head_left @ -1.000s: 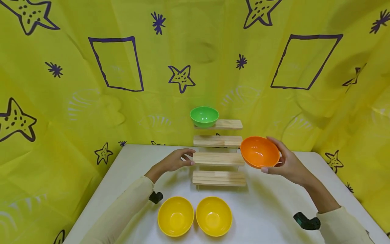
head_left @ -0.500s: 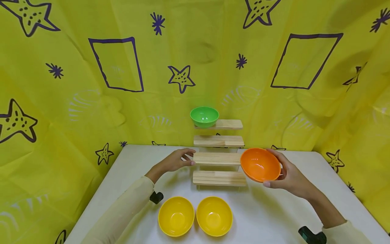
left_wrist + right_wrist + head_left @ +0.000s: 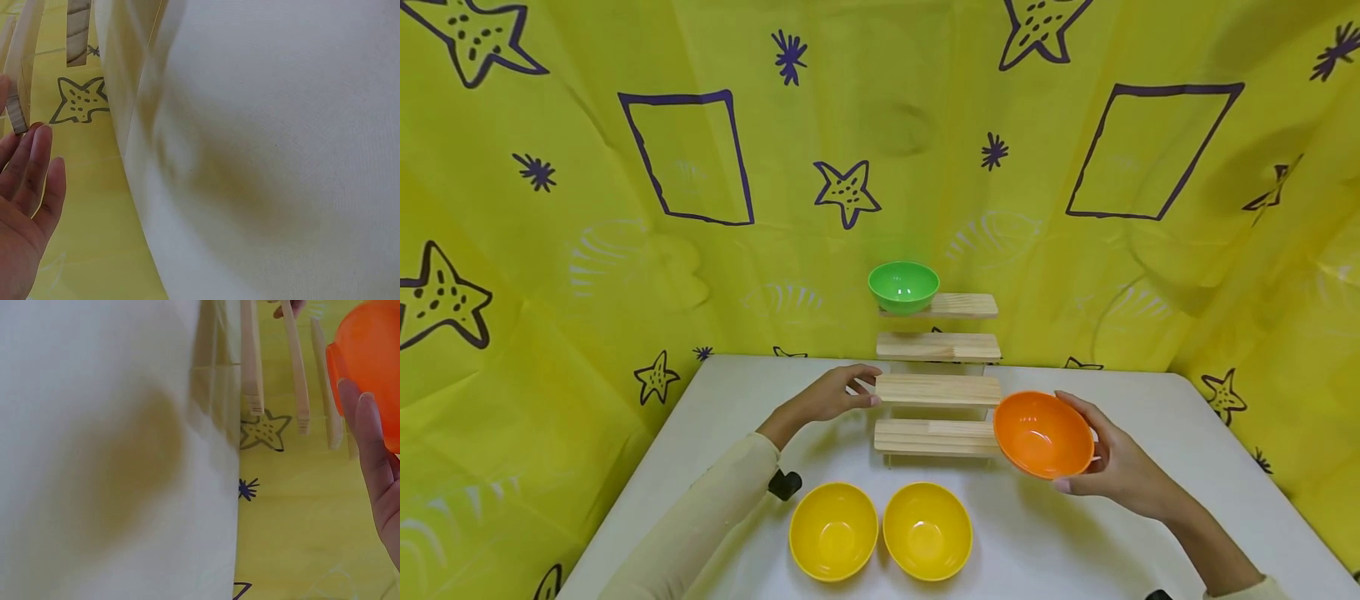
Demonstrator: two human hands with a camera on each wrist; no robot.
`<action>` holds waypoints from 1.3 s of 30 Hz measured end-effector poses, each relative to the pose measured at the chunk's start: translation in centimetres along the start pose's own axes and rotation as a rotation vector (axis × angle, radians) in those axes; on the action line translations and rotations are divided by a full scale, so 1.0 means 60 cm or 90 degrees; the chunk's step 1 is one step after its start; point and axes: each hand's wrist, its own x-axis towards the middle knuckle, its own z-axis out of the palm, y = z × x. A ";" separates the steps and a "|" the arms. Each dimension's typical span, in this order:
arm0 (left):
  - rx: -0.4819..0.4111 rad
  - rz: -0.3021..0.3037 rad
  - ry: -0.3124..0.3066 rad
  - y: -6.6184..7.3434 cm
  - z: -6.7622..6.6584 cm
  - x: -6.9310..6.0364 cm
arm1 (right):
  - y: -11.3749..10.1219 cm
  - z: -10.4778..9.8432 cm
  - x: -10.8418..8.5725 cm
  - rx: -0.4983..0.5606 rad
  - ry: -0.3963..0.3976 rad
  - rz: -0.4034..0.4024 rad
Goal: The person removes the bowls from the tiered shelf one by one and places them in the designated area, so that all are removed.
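Note:
A stepped wooden rack (image 3: 937,389) stands mid-table with several slats, and a green bowl (image 3: 903,287) sits at the left of its top slat. The left hand (image 3: 831,395) pinches the left end of the second slat from the bottom; in the left wrist view that hand (image 3: 28,194) has its fingertips at a slat end. An orange bowl (image 3: 1044,435) hangs tilted beside the right end of the lower slats, gripped by the right hand (image 3: 1123,467) at its right side. The right wrist view shows the hand's (image 3: 375,450) fingers against the orange bowl (image 3: 369,369).
Two yellow bowls (image 3: 833,532) (image 3: 927,532) stand side by side on the white table (image 3: 1045,550) in front of the rack. Behind the table hangs a yellow patterned cloth (image 3: 910,100), which also runs along both sides.
The right hand has lowered the orange bowl from beside the upper slats to beside the lower ones. The left hand, the green bowl and the yellow bowls have stayed in place.

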 end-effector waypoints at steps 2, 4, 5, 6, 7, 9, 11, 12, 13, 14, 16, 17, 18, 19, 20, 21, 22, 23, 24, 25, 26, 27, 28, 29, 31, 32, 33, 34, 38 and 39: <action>-0.001 -0.001 -0.001 0.000 0.000 0.000 | 0.002 0.002 -0.003 0.010 -0.004 0.002; -0.001 -0.002 -0.002 0.000 0.000 -0.001 | 0.003 0.005 -0.007 0.011 -0.001 0.003; 0.000 -0.002 -0.002 0.000 0.000 -0.001 | 0.003 0.006 -0.008 0.008 0.001 0.003; 0.001 -0.002 -0.001 0.000 0.000 -0.001 | 0.003 0.008 -0.009 0.007 0.002 0.002; 0.001 -0.002 -0.001 0.000 0.000 -0.001 | 0.003 0.009 -0.010 0.007 0.005 0.002; 0.002 -0.001 0.000 0.001 0.000 0.000 | 0.003 0.011 -0.013 0.008 0.005 -0.001; 0.003 -0.001 0.000 0.002 0.000 0.001 | 0.004 0.012 -0.015 0.016 0.001 -0.003; 0.003 -0.001 0.000 0.002 0.000 0.001 | 0.004 0.013 -0.017 0.022 -0.001 -0.003; 0.004 -0.001 0.000 0.002 0.000 0.001 | 0.004 0.014 -0.018 0.025 -0.003 -0.002; 0.005 -0.001 -0.001 0.002 0.000 0.001 | 0.005 0.015 -0.019 0.028 -0.006 -0.001; 0.005 -0.002 -0.001 0.003 -0.001 0.001 | 0.005 0.017 -0.022 0.034 -0.009 0.001; 0.006 -0.002 -0.001 0.002 -0.001 0.000 | 0.006 0.018 -0.023 0.037 -0.011 0.002; 0.006 -0.002 -0.001 0.002 -0.001 0.000 | 0.006 0.020 -0.024 0.037 -0.012 0.002; 0.006 -0.002 -0.002 0.002 -0.001 0.000 | 0.006 0.021 -0.025 0.042 -0.014 0.002; 0.005 -0.002 -0.003 0.002 -0.001 -0.001 | 0.007 0.022 -0.027 0.044 -0.016 0.001; 0.004 -0.001 -0.003 0.002 -0.001 -0.001 | 0.007 0.024 -0.028 0.049 -0.018 0.001; 0.002 -0.001 -0.004 0.001 -0.001 -0.002 | 0.008 0.025 -0.030 0.054 -0.022 0.001; 0.000 0.000 -0.004 0.002 -0.002 -0.002 | 0.010 0.026 -0.032 0.061 -0.026 0.002; -0.002 0.001 -0.004 0.002 -0.001 -0.002 | 0.011 0.027 -0.034 0.065 -0.030 0.003; -0.003 0.002 -0.005 0.001 -0.001 -0.002 | 0.012 0.029 -0.036 0.074 -0.036 0.005; -0.004 0.002 -0.006 0.001 -0.001 -0.002 | 0.014 0.030 -0.038 0.078 -0.042 0.009; -0.004 0.002 -0.006 0.001 -0.002 -0.002 | 0.015 0.031 -0.040 0.086 -0.048 0.017; -0.004 0.001 -0.007 0.001 -0.002 -0.002 | 0.017 0.032 -0.042 0.091 -0.052 0.026; -0.003 0.000 -0.007 0.001 -0.002 -0.002 | 0.019 0.033 -0.044 0.095 -0.055 0.035; -0.002 0.001 -0.008 0.001 -0.001 -0.002 | 0.022 0.035 -0.047 0.094 -0.056 0.049; -0.003 0.000 -0.008 0.001 -0.002 -0.002 | 0.024 0.036 -0.048 0.091 -0.055 0.054; -0.002 0.001 -0.007 0.001 -0.002 -0.002 | 0.026 0.037 -0.050 0.090 -0.055 0.056; -0.003 0.002 -0.007 0.001 -0.002 -0.002 | 0.028 0.038 -0.051 0.090 -0.056 0.052; -0.002 0.003 -0.004 0.002 -0.001 -0.002 | 0.034 0.043 -0.055 0.094 -0.065 0.043; -0.001 0.003 -0.003 0.002 -0.001 -0.002 | 0.035 0.044 -0.057 0.093 -0.066 0.047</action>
